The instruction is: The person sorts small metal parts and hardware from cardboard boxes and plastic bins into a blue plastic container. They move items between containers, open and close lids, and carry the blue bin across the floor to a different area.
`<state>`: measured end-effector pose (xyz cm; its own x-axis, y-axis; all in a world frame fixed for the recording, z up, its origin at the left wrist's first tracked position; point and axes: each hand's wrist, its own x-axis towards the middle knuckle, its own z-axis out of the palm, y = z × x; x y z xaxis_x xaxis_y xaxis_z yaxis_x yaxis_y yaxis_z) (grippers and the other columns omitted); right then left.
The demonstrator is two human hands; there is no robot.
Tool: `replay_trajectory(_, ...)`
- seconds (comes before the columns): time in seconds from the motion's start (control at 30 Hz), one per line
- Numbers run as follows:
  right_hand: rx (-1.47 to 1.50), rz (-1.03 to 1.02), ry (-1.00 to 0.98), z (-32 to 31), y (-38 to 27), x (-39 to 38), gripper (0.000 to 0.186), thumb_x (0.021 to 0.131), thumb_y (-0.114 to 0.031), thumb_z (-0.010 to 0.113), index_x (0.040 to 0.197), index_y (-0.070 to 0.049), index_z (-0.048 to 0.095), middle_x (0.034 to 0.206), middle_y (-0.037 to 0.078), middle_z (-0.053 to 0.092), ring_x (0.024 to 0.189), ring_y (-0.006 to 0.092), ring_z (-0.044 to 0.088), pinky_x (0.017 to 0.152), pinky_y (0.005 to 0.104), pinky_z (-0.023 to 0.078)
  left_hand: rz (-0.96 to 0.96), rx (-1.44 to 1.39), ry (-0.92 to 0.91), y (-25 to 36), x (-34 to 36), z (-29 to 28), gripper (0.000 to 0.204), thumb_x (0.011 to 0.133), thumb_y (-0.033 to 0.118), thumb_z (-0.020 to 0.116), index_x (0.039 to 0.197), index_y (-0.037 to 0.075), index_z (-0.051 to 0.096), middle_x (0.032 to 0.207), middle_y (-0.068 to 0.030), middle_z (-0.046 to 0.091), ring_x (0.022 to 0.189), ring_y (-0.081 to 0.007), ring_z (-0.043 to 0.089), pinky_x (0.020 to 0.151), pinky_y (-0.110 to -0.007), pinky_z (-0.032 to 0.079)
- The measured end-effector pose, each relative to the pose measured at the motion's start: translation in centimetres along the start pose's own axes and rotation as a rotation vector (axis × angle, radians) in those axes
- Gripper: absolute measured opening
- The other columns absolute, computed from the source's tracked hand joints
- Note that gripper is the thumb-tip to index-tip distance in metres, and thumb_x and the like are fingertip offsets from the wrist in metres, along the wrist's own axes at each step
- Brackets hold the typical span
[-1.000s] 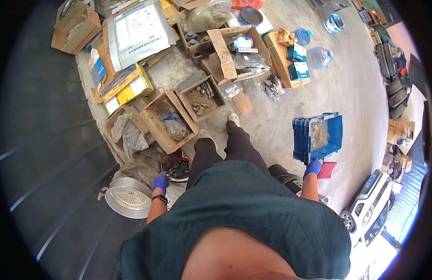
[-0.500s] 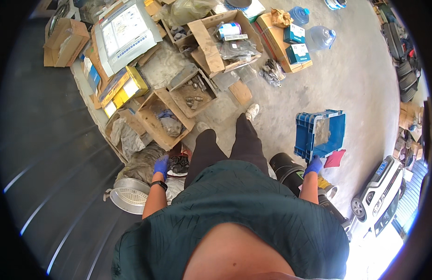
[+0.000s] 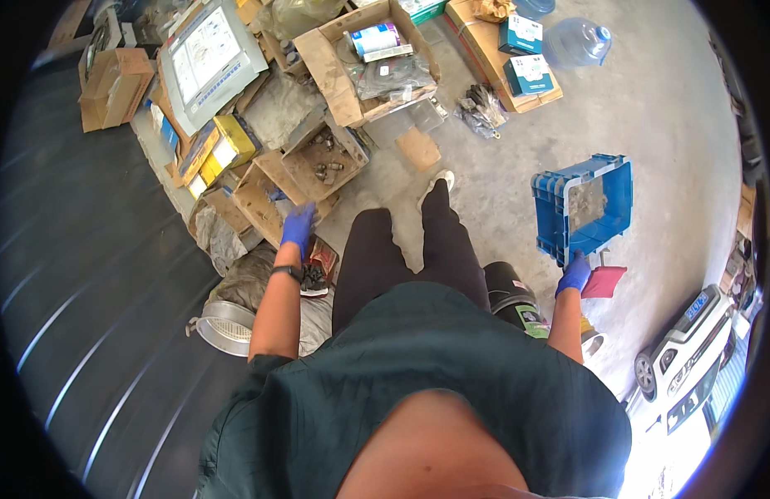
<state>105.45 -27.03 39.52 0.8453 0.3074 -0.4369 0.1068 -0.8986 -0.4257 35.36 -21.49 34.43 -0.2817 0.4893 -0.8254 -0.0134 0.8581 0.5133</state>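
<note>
Right hand (image 3: 575, 273) was clamped on the near edge of the blue crate (image 3: 552, 218), out over the floor's (image 3: 493, 208) right side; one-handed, a firm, level grip seemed smartest. Left hand (image 3: 298, 229), well apart, looked loosely spread at the cardboard box's right edge, too blurry to tell contact.

one blue crate (image 3: 553, 214), two teal-and-white boxes (image 3: 530, 76), two clear jugs (image 3: 573, 43), one white car (image 3: 691, 345), one metal sieve (image 3: 225, 327)
</note>
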Motion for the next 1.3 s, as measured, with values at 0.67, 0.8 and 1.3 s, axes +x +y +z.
replay_trajectory(0.67,0.435,0.143,-0.13,5.8,-4.3,-3.7,0.025,0.092,-0.022,0.053,0.101,0.0,0.064,0.091,0.007,0.066,0.079,0.0167,0.063,0.071,0.0292,0.049,0.017,0.549,0.394,22.6,28.0,15.8,0.128,0.063,0.047,0.087,0.154,0.007,0.007,0.155,-0.0314,0.013,0.14,-0.0451,0.028,0.111,-0.05,0.036)
replay_trajectory(0.8,0.388,0.172,-0.147,7.6,-7.7,-7.2,0.03,0.092,-0.025,0.054,0.107,-0.001,0.064,0.098,0.007,0.066,0.085,0.0166,0.062,0.074,0.0292,0.048,-0.14,0.555,0.463,23.4,31.4,17.2,0.131,0.064,0.051,0.085,0.154,0.01,-0.001,0.156,-0.0304,0.006,0.142,-0.0459,0.021,0.112,-0.056,0.031)
replay_trajectory(1.3,0.322,0.195,-0.121,9.2,-6.6,-6.9,0.034,0.092,-0.024,0.058,0.114,0.002,0.061,0.102,0.01,0.065,0.09,0.0193,0.062,0.081,0.0315,0.049,0.12,0.55,0.132,17.9,44.5,14.5,0.07,0.081,0.038,0.069,0.125,-0.013,0.047,0.119,-0.0302,0.061,0.111,-0.0404,0.06,0.092,-0.042,0.049)
